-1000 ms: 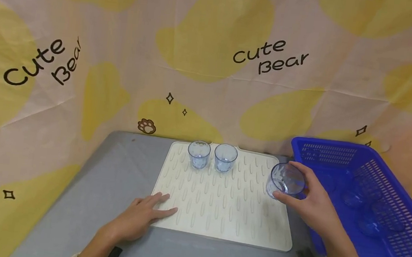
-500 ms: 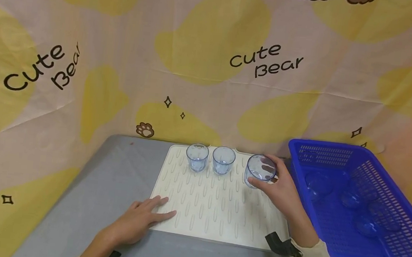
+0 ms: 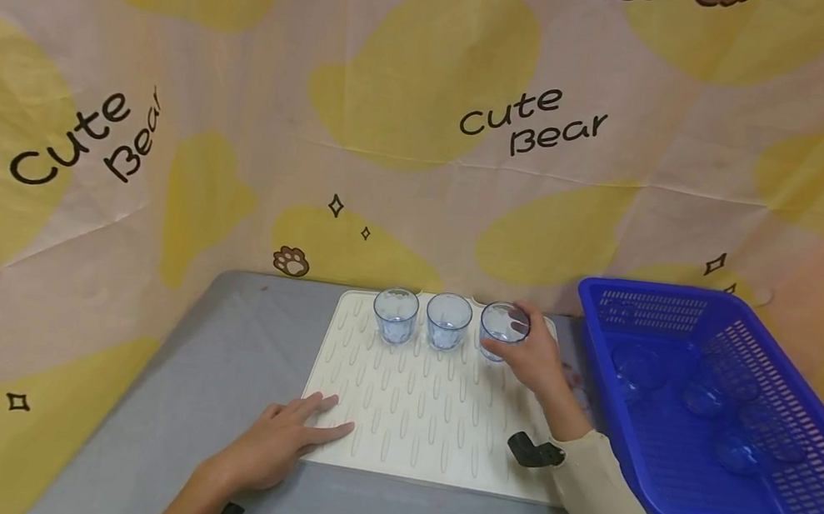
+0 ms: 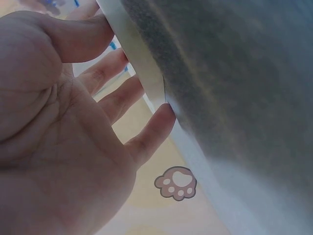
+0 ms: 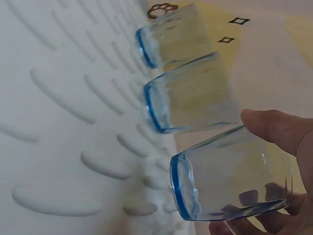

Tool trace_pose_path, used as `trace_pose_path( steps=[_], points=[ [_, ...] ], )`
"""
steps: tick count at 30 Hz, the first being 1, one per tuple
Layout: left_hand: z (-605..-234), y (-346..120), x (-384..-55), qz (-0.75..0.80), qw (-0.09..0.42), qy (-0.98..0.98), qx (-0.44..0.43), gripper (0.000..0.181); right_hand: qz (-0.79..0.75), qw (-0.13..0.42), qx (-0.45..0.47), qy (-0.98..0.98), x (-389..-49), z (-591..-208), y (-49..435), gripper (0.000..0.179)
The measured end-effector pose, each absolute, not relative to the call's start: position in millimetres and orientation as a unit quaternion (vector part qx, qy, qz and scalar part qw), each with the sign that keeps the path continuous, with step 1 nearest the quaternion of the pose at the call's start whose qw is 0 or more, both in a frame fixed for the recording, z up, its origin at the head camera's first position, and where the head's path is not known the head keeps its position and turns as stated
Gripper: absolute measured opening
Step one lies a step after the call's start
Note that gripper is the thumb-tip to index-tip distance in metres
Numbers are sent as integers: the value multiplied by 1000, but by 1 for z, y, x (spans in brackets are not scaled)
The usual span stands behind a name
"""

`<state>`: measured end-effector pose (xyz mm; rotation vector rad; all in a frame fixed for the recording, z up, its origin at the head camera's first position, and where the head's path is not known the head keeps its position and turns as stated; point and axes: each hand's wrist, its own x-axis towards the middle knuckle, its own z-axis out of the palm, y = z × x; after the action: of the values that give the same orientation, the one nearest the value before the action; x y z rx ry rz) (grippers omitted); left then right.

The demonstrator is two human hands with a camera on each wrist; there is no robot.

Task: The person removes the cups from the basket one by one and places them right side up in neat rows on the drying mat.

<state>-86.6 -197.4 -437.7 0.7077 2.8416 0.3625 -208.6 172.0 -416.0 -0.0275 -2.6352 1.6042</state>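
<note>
My right hand (image 3: 533,358) grips a clear bluish drinking glass (image 3: 496,345) by its sides, thumb at the near side and fingers round the back. The glass is upright, close over the far right part of a white ridged mat (image 3: 417,425). To its left two like glasses stand in a row, a middle glass (image 3: 448,324) and a left glass (image 3: 395,318). In the right wrist view the held glass (image 5: 230,181) shows its blue-tinted base near the ridges. My left hand (image 3: 271,447) rests with spread, fairly straight fingers on the mat's near left edge.
A blue plastic basket (image 3: 612,429) with slotted walls stands right of the mat, with several clear glasses (image 3: 738,450) inside. Grey cloth (image 3: 221,354) covers the table. A patterned curtain (image 3: 415,81) hangs close behind the mat.
My right hand has carried the glass leftward and back from near the basket's edge to beside the middle glass, and lower. My left hand has stayed on the mat's edge.
</note>
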Motion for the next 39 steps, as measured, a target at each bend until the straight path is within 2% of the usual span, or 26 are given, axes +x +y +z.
trace_pose_path(
  steps=[11,17,24,29,33,39],
  points=[
    [-438,-197,-86,132,102,959,228,61,496,33,-10,-867,-227,-437,170,88],
    [-440,-197,-85,130,97,959,231,67,492,34,-10,-870,-226,-437,171,88],
    [-441,-196,-85,130,100,959,229,68,479,20,-16,-877,-220,-430,175,99],
    [-442,-195,-85,134,102,960,224,67,501,46,6,-864,-210,-426,183,97],
    [-441,-195,-86,134,104,960,221,68,492,70,12,-868,-194,-413,189,90],
    [-440,-195,-86,139,108,961,214,68,465,104,46,-878,-158,-364,189,81]
  ],
)
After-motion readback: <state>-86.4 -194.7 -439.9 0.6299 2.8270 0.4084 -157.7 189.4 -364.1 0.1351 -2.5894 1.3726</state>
